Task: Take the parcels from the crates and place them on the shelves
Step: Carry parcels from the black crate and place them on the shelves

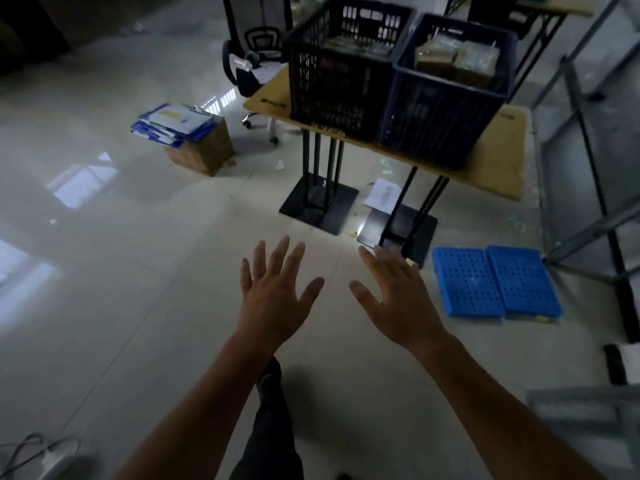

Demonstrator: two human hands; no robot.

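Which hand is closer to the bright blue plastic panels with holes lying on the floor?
Right. The right hand is spread open just left of the bright blue perforated plastic panels; the left hand is farther left, beyond it.

left hand (273,299) flat, fingers spread | right hand (398,299) flat, empty

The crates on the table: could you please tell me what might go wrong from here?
The blue crate sits close to the table edge, so tugging parcels could perhaps tip it. The paper sheet and blue floor panels lie on the floor nearby: possible slip or trip hazards.
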